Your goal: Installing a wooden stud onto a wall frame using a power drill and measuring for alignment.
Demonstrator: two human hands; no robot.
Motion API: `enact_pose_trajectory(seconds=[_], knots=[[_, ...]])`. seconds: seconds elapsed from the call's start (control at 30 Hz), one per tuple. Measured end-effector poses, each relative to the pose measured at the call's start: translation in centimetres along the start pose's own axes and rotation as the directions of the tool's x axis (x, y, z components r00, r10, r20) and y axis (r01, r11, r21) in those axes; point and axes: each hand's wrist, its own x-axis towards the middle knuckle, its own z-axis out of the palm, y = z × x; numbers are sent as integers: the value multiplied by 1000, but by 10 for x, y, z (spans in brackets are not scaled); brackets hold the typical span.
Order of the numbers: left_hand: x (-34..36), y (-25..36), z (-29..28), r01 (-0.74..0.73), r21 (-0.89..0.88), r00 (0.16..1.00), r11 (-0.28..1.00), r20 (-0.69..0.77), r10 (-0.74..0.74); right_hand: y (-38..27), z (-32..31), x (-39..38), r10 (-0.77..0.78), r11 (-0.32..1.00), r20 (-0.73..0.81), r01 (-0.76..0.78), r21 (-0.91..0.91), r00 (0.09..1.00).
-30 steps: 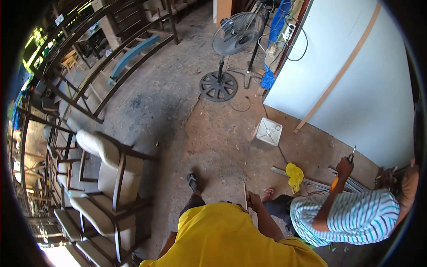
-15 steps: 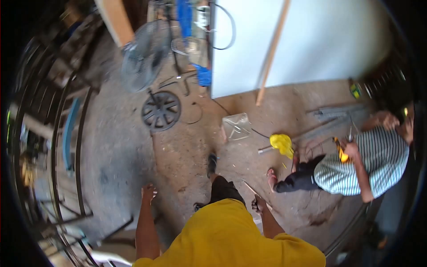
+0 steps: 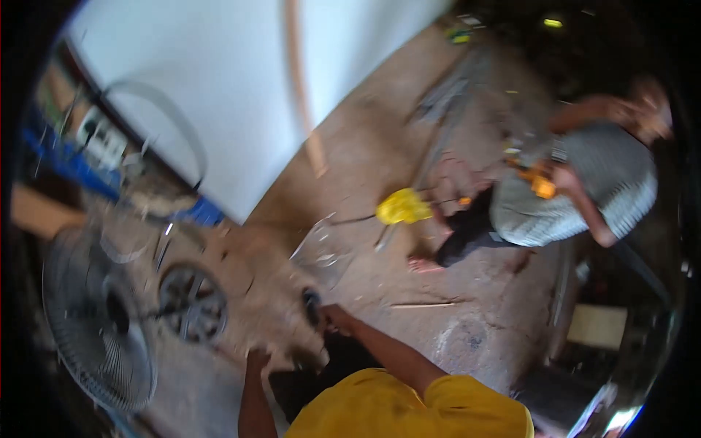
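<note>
Low in the view, my left hand (image 3: 258, 358) hangs over the concrete floor, near the spoked round base (image 3: 193, 302) of a standing fan. Motion smears its fingers, so its grip cannot be read. My right hand (image 3: 336, 319) reaches across in front of my body, close to my dark shoe (image 3: 312, 305). Its fingers are blurred too, and no held object can be made out. Ahead of my right hand, a clear plastic-looking sheet or bag (image 3: 323, 252) lies on the floor.
To the right, a person in a striped shirt (image 3: 577, 190) bends over, holding an orange-yellow tool (image 3: 542, 185). A yellow bag (image 3: 403, 207) lies by their feet. A large white panel (image 3: 212, 87) stands ahead, with a wooden strip (image 3: 296, 80) against it. The fan's grille (image 3: 98, 321) is at left.
My view has swung to the right, so the panel and fan shifted left. My right hand has come inward across my body. The striped-shirt person still bends over with the tool.
</note>
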Motion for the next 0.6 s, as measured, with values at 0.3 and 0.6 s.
enact_pose_trajectory(seconds=[0.3, 0.6], knots=[[257, -120, 36, 274, -395, 958, 877, 28, -287, 126, 39, 126, 560, 519, 23, -372, 770, 828], [473, -348, 187, 812, -289, 516, 507, -51, -855, 128, 56, 151, 576, 655, -96, -388, 649, 812]])
